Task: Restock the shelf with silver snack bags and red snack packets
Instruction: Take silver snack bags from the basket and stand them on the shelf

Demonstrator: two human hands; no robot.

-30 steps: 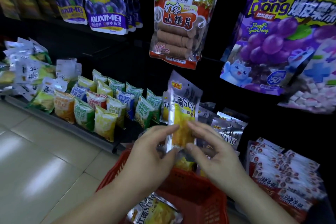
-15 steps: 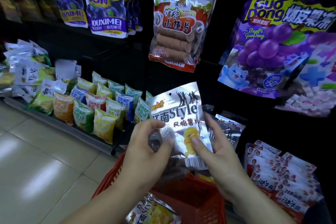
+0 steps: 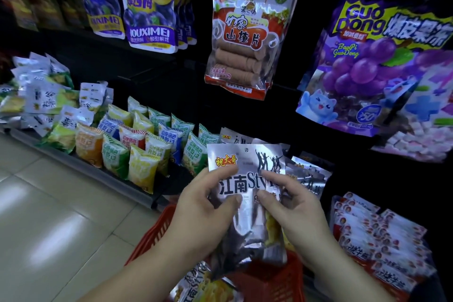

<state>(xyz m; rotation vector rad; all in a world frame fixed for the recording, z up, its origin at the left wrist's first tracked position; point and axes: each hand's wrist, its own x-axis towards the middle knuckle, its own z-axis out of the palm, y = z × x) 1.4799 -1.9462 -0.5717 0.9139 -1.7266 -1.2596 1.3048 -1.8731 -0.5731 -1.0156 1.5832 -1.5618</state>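
I hold a silver snack bag [image 3: 247,162] upright in front of me, printed face toward me. My left hand [image 3: 203,213] grips its left side and my right hand [image 3: 294,208] grips its right side, thumbs on the front. More silver bags [image 3: 306,174] stand on the dark shelf just behind it. Red snack packets [image 3: 375,235] lie stacked on the shelf at the lower right. Below my hands is a red basket [image 3: 269,279] with another silver bag [image 3: 203,287] inside.
Small green, yellow and orange snack packs [image 3: 137,147] fill the shelf to the left, with white bags [image 3: 41,98] further left. Large purple bags [image 3: 382,68], a hawthorn roll bag [image 3: 245,37] and plum bags [image 3: 149,5] hang above. Tiled floor [image 3: 49,228] lies at the lower left.
The silver bag turned from edge-on to facing me and came closer and lower toward the basket. Both hands shifted up along its sides, thumbs now over the print.
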